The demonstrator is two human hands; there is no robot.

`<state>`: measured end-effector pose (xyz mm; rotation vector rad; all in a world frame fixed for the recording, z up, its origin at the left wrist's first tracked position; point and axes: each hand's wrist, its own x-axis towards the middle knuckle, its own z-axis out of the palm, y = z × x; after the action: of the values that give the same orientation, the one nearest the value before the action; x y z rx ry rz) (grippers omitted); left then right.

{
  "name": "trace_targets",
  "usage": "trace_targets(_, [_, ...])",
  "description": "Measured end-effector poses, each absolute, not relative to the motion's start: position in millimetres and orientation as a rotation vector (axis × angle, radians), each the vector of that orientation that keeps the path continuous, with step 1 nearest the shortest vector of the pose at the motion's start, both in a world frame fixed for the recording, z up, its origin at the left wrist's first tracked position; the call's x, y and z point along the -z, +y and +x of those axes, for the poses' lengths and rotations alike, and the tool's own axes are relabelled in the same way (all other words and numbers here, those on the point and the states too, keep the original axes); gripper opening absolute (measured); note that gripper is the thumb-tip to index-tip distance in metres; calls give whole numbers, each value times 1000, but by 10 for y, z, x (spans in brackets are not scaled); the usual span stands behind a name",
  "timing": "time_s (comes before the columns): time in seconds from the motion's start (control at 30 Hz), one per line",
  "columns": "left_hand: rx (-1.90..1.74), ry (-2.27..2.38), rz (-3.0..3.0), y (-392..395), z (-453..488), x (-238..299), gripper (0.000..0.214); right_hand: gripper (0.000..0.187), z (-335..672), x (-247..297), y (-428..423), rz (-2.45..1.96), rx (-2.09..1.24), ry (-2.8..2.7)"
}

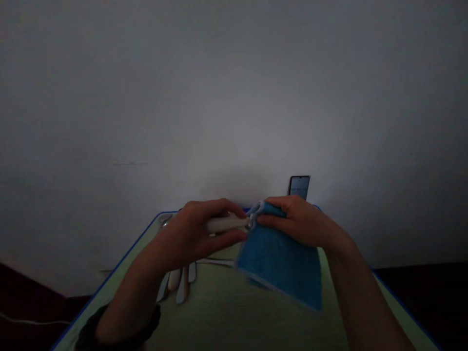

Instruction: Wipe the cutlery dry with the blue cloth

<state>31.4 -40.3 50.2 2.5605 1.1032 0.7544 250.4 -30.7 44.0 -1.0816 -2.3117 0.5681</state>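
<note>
The left hand [190, 231] grips a pale, rod-shaped handle [225, 224] lying crosswise, its right end at the white-edged, blue fabric cloth [281, 263] pinched in the right hand [302, 222].

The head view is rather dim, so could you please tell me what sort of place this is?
Possibly a room in a home: a blue-edged table stands before a plain wall, with a phone near its far edge and what look like cutlery handles lying on it.
</note>
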Motion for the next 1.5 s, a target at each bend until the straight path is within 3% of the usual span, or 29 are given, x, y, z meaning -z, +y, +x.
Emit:
trace_targets(0.23, [-725,1133,2579,-354,283,-500,24,16,2542,-437,-332,-1031,-638,-2363])
trace_targets(0.37, [-815,1196,2615,-335,270,-499,22,25,2573,-434,-353,-978,-704,-2423])
trace_targets(0.77, [-737,1187,2591,-396,303,-514,29,16,2533,-452,-354,-1116,-588,-2374])
trace_targets(0.93, [-787,1194,2574,-414,321,-545,23,26,2522,-412,-335,-1192,-628,-2212])
trace_targets(1.17, [-774,1191,2472,-411,306,-550,23,19,2540,-405,-291,-1025,-540,-2199])
trace_targets(1.37, [-726,1143,2460,-412,302,-546,26,40,2553,-355,-272,-1042,-685,-1970])
trace_targets(1.5, [-836,1186,2469,-411,300,-544,24,24,2541,-377,-288,-1065,-647,-2116])
